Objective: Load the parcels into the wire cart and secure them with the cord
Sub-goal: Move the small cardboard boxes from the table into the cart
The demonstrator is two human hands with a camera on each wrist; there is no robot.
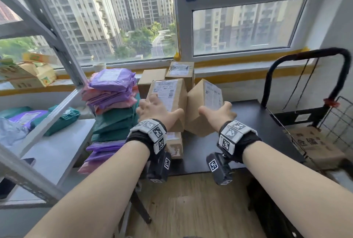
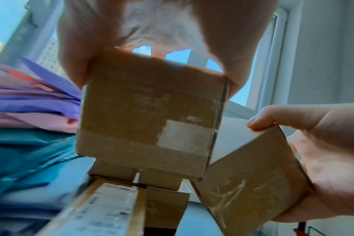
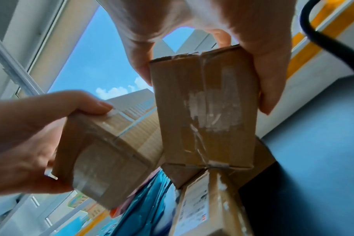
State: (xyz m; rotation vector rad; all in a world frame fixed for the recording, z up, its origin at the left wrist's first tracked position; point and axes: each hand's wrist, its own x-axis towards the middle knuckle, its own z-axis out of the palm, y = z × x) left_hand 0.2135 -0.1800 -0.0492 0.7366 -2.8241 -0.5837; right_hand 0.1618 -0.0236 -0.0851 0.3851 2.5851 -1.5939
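My left hand point(image 1: 157, 107) grips a brown cardboard parcel point(image 1: 171, 94) with a white label, thumb on one side and fingers on the other; its taped end point(image 2: 150, 119) fills the left wrist view. My right hand point(image 1: 217, 112) grips a second, tilted cardboard parcel point(image 1: 203, 104), whose taped end point(image 3: 206, 108) shows in the right wrist view. The two parcels hang side by side above the black table point(image 1: 248, 123). The wire cart point(image 1: 342, 121) stands to the right, with a black handle point(image 1: 305, 56) and thin dark cords point(image 1: 297, 86) hanging from it.
Another labelled box point(image 1: 174, 145) lies under my left hand, and more boxes point(image 1: 179, 71) stand by the window sill. A tall stack of purple, pink and green mailer bags point(image 1: 112, 94) sits left of the boxes. A grey metal shelf point(image 1: 57, 142) holds more bags.
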